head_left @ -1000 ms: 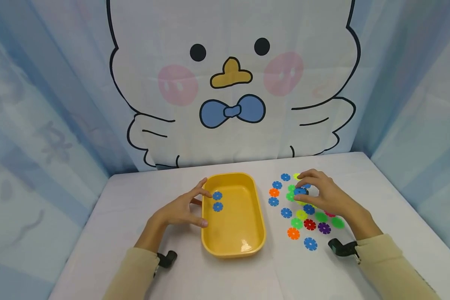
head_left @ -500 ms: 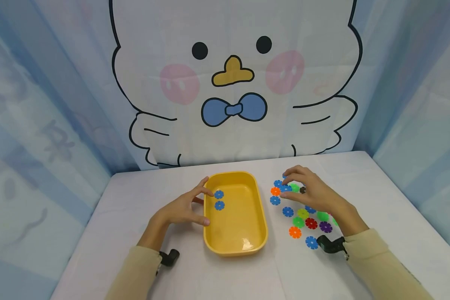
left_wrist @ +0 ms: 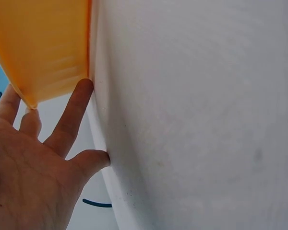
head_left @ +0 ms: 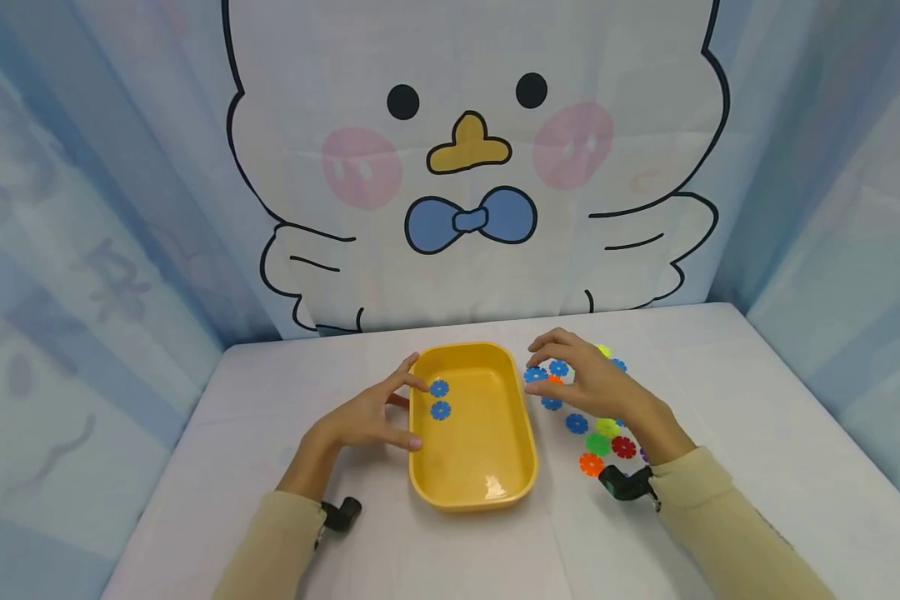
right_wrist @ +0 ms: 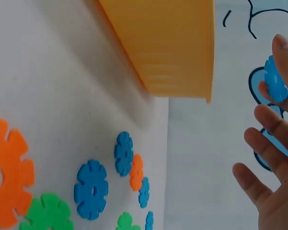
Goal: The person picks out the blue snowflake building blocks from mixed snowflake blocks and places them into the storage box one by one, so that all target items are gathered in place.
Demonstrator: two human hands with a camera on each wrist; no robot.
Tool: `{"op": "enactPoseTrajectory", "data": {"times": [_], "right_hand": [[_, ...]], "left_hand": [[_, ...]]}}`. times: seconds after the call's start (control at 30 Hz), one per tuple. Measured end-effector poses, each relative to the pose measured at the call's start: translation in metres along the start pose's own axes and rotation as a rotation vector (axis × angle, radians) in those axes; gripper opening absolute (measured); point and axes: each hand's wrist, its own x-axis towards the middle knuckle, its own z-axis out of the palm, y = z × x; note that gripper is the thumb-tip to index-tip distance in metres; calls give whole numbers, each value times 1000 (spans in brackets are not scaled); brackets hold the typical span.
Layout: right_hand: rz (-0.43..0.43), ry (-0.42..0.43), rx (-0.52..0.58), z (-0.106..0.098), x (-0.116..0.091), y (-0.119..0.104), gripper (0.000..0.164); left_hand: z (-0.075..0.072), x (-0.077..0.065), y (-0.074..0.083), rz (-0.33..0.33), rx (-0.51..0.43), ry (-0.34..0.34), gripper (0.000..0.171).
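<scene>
My right hand (head_left: pixel 600 387) pinches a blue notched plastic disc (right_wrist: pixel 276 81) between thumb and index finger, its other fingers spread. In the head view this disc shows just right of the yellow tray (head_left: pixel 480 462). Along the tray's left side lies my left hand (head_left: pixel 356 417), fingers spread and fairly straight, fingertips at the rim; the left wrist view shows them against the outer wall. Inside the tray are two blue discs, an upper one (head_left: pixel 439 388) and a lower one (head_left: pixel 440 410), near its left wall.
Several more discs lie loose under and around the right hand, among them a red disc (head_left: pixel 623 447), a green disc (head_left: pixel 597 444) and an orange disc (head_left: pixel 591 464). Behind the white-covered table hangs a curtain (head_left: pixel 465 283) with a cartoon bird.
My right hand has carried the blue disc left from the loose discs toward the tray, uncovering some behind it. The left hand keeps its place at the tray.
</scene>
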Motion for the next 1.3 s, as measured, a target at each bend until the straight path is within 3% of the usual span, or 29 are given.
{"op": "enactPoseTrajectory", "data": {"times": [0.3, 0.8, 0.97, 1.3], "right_hand": [[-56, -51, 29, 13, 17, -15, 29], [-36, -162, 42, 40, 35, -33, 36], [-52, -193, 46, 40, 40, -43, 37], [-169, -195, 80, 35, 55, -63, 29]], "left_hand": [[1, 0, 0, -8, 8, 8, 73], [1, 0, 3, -15, 1, 6, 74], [1, 0, 2, -1, 4, 6, 75], [2, 0, 3, -10, -2, 4, 75]]}}
